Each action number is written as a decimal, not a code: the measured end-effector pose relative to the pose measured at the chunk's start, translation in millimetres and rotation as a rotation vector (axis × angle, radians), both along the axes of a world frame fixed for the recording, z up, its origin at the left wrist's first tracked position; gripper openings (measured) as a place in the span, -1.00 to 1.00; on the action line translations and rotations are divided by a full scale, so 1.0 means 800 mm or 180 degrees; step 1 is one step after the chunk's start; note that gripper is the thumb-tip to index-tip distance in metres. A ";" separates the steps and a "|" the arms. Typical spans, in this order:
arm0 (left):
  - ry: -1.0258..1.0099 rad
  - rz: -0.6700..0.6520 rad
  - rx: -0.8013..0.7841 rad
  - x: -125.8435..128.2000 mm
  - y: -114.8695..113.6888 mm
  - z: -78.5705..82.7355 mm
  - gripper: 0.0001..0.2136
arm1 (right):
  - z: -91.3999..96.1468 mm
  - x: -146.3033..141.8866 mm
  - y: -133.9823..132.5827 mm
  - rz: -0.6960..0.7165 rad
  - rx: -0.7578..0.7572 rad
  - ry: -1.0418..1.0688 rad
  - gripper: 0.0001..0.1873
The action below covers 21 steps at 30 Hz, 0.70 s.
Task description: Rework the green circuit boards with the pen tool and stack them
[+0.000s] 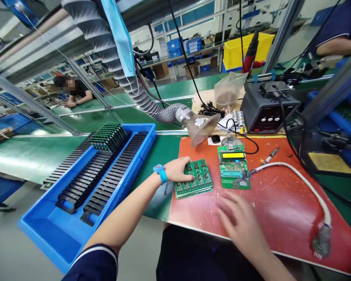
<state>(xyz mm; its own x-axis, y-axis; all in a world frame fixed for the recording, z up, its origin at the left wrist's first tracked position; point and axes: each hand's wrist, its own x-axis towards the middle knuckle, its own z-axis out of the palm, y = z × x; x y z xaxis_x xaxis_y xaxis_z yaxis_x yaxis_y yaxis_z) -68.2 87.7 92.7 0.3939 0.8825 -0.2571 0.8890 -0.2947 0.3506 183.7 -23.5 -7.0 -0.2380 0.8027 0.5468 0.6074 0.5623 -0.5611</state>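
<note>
On the red mat [280, 203] of our surface, our left hand [178, 169] lies flat, fingers spread, on the stack of green circuit boards [197, 180]. Our right hand [240, 220], blurred, open and empty, hovers at the stack's 5 o'clock. At its 3 o'clock lies the LCD programmer board [233, 168].

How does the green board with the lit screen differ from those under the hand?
The green circuit board with the glowing yellow display is single, untouched and cabled; the stack of green circuit boards lies under the left hand, uncabled. Both rest on the red mat.
</note>
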 end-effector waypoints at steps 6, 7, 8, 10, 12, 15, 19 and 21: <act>-0.0100 0.0181 -0.0610 -0.011 0.026 -0.022 -0.36 | -0.013 -0.065 0.014 0.0155 0.0182 -0.0742 -0.70; -0.0134 0.0144 -0.0903 -0.011 0.033 -0.024 -0.41 | -0.016 -0.067 0.013 0.0093 0.0185 -0.0787 -0.70; -0.0167 0.0085 -0.1218 -0.010 0.040 -0.026 -0.44 | -0.018 -0.067 0.012 0.0043 0.0182 -0.0818 -0.70; -0.0232 0.0003 -0.1754 -0.008 0.054 -0.028 -0.44 | -0.023 -0.068 0.010 -0.0023 0.0207 -0.0839 -0.70; -0.0282 -0.0029 -0.2154 -0.004 0.064 -0.028 -0.43 | -0.027 -0.068 0.008 -0.0013 0.0248 -0.0812 -0.70; -0.0311 -0.0009 -0.2565 0.003 0.062 -0.023 -0.47 | -0.033 -0.064 0.004 0.0154 0.0273 -0.0716 -0.71; -0.0468 0.0262 -0.2638 0.007 0.031 -0.010 -0.54 | -0.052 -0.041 0.003 0.0459 0.0289 -0.0425 -0.71; -0.0517 0.0488 -0.2369 0.003 0.005 0.002 -0.53 | -0.066 -0.026 0.007 0.0866 0.0418 -0.0323 -0.75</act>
<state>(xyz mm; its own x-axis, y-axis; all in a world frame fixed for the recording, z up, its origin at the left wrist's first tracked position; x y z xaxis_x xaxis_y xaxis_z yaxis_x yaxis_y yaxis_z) -65.6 92.0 94.2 0.3647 0.5478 -0.7530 0.8213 0.1917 0.5373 162.8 -17.7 -59.5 -0.4929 0.6263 0.6040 0.4740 0.7754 -0.4173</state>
